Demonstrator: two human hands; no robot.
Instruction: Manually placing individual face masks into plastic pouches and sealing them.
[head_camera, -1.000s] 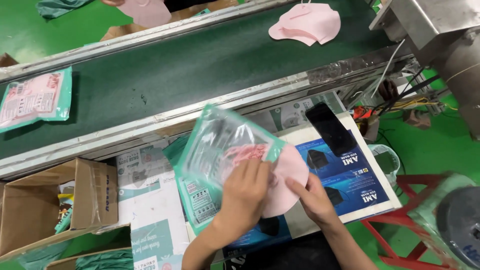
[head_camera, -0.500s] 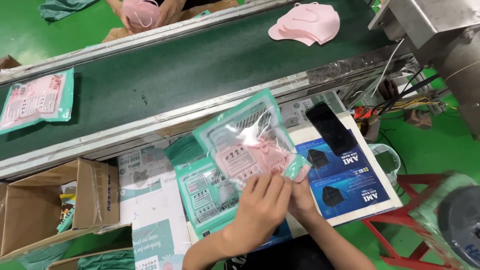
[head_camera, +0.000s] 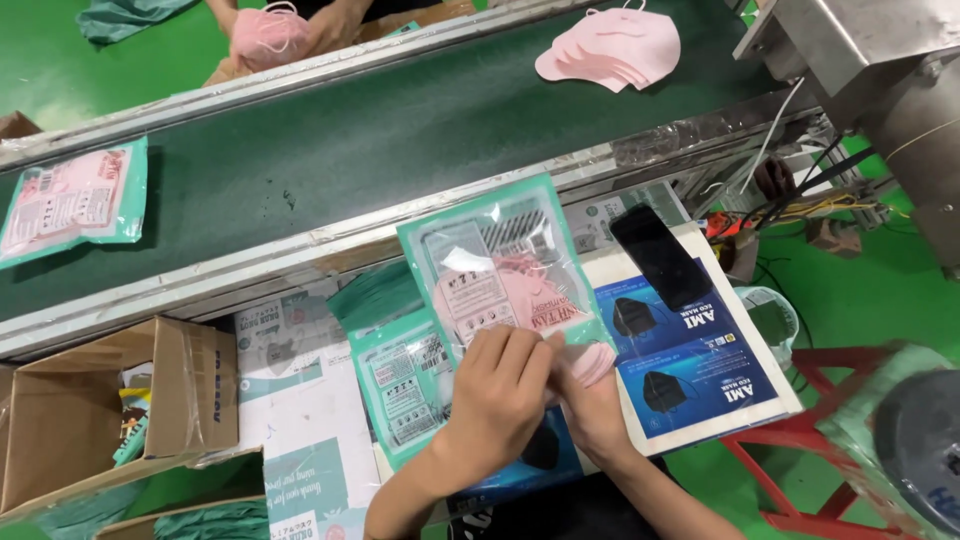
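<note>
From your head camera, at frame centre your left hand (head_camera: 497, 385) and right hand (head_camera: 590, 400) pinch the lower edge of a glossy teal-bordered pouch (head_camera: 497, 265) with pink masks (head_camera: 592, 360) inside it. More flat pouches (head_camera: 405, 385) lie beneath. A sealed pouch (head_camera: 72, 200) rests upper left on the dark green belt (head_camera: 400, 130); loose pink masks (head_camera: 612, 45) lie upper right; a brown carton (head_camera: 185, 385) stands lower left.

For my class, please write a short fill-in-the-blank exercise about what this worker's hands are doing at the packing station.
1. Both hands push pink masks into a clear pouch edged in ____.
2. A stack of loose pink masks lies on the dark ____ belt.
3. The black phone lies to the ____ of the pouch.
4. An open ____ box stands at the lower left.

Missing words: green; conveyor; right; cardboard
</note>
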